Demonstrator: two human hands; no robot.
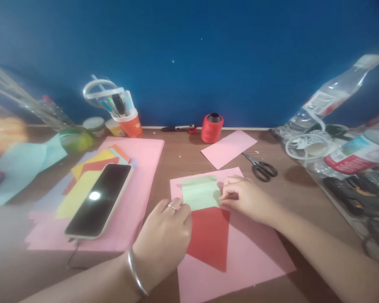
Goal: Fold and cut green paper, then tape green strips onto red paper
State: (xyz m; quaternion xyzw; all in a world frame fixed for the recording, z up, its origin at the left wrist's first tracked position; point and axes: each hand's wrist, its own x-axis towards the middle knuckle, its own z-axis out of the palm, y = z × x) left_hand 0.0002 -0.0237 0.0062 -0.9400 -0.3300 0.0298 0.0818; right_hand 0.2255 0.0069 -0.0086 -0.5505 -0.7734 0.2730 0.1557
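A pale green paper [200,194] with crosswise creases lies between my hands, its top strip raised a little. My left hand [166,231], with a ring and a bangle, is closed at the paper's lower left corner. At the right edge, my right hand [244,198] pinches the same paper between thumb and fingers. Just below it a red piece of paper [210,240] rests on a large pink sheet [249,261]; my left hand covers the red piece's left side.
Scissors [263,169] and a small pink paper [229,148] lie beyond my right hand. A red thread spool [212,128] stands by the wall. At left, a phone [101,198] rests on coloured papers, near a pen cup [129,122]. Plastic bottles [360,151] lean at right.
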